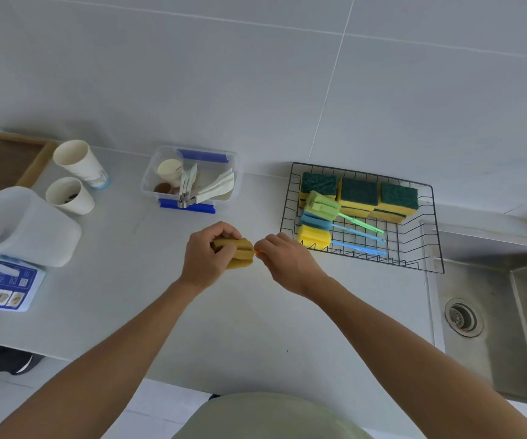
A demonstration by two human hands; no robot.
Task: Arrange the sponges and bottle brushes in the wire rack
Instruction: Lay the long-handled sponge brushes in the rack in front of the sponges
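My left hand (206, 255) grips the mustard-yellow foam head of a bottle brush (239, 252) above the counter. My right hand (282, 260) pinches its orange handle right beside the foam; most of the handle is hidden in my fingers. To the right stands the black wire rack (430, 229). At its back lie three yellow sponges with green scouring tops (359, 193). In front of them lie a green bottle brush (323, 204), a blue one (316, 220) and a yellow-headed one (314, 237), handles pointing right.
A clear plastic box (192, 180) with blue clips holds utensils behind my hands. Two paper cups (78, 177), a white jug (24, 226), a wooden tray (5, 163) and a blue leaflet (2, 285) lie at the left. A steel sink (496, 315) is at the right.
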